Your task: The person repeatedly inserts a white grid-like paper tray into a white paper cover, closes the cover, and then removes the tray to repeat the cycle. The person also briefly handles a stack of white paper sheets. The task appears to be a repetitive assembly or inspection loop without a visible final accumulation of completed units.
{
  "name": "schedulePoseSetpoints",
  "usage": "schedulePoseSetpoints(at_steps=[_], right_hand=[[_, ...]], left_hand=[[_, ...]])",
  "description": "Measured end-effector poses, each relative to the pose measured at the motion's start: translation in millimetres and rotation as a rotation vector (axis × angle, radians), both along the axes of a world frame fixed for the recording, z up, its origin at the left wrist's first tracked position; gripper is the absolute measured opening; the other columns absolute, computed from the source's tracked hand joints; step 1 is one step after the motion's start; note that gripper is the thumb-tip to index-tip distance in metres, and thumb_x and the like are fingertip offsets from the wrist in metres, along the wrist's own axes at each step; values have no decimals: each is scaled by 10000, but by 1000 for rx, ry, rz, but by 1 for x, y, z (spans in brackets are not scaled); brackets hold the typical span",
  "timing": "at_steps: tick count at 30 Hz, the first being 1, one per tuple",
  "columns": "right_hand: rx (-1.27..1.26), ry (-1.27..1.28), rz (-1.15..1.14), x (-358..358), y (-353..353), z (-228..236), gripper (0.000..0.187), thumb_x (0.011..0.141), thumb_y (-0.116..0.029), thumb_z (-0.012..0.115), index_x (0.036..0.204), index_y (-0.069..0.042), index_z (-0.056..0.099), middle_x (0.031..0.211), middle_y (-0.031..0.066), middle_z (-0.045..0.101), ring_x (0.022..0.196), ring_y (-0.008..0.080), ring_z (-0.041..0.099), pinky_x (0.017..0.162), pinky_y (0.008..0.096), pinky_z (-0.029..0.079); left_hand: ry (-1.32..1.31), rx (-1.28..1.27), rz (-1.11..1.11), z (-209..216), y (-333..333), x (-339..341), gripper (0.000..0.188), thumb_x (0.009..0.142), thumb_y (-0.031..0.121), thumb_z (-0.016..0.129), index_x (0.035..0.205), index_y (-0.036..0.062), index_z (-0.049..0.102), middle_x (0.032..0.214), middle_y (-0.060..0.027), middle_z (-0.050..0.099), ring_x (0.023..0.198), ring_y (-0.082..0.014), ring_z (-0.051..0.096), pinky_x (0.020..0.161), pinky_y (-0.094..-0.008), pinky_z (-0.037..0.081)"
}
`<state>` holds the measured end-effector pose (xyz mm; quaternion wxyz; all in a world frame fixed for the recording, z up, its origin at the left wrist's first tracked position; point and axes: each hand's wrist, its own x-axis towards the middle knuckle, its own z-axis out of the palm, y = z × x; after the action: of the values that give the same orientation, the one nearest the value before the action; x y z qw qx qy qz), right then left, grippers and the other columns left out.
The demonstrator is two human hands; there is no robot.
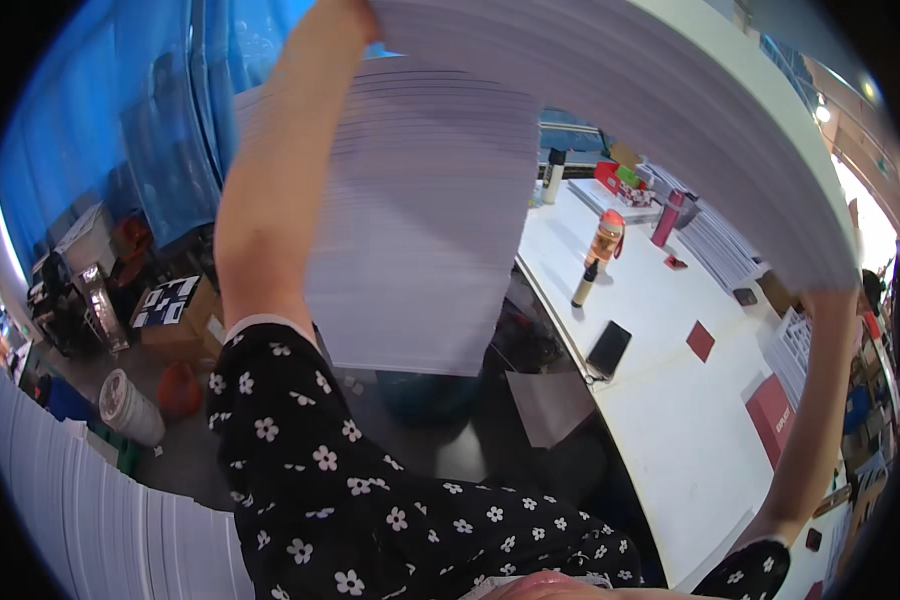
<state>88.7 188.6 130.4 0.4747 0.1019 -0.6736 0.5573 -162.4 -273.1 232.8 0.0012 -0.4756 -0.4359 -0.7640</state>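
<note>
A thick, bowed stack of white paper (650,110) is raised across the top of the view, its many sheet edges showing. My left hand (355,18) grips its left end at the upper edge of the picture, the fingers largely out of sight. At the other end my right hand (828,302) holds the stack, its fingers hidden by the sheets. Beneath the raised sheets, beside my left forearm, stands a tall pile of white paper (420,230) with its layered side toward me.
On the white table (650,420) to the right are a black phone (610,350), an orange-capped bottle (606,240), a pink bottle (669,218) and a dark red box (772,420). More paper piles (120,515) stand lower left, near a cardboard box (182,325) and white bucket (130,408).
</note>
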Motion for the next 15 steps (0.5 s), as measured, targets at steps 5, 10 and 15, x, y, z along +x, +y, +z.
schedulePoseSetpoints(at_steps=[5,10,15], right_hand=[[-88,-24,554,-137,-34,83,465,968,-464,593,1195,-61,643,1007,106,710,878,218,697,742,333,599],[-196,-138,584,-246,-71,121,574,900,-599,617,1092,-61,670,1029,93,707,897,240,692,777,425,594],[-447,-238,754,-292,-182,124,714,969,-644,365,1332,-51,532,1302,157,609,1184,341,587,1001,547,477]], left_hand=[[-13,69,260,32,-89,-70,623,898,632,604,1117,52,668,984,-80,693,883,-179,674,765,-336,569],[-94,47,480,52,-169,-146,637,900,648,590,1104,49,671,974,-75,687,876,-186,667,771,-342,563],[-151,-71,505,55,-225,-219,626,912,641,578,1079,46,680,957,-71,686,862,-185,663,751,-347,564]])
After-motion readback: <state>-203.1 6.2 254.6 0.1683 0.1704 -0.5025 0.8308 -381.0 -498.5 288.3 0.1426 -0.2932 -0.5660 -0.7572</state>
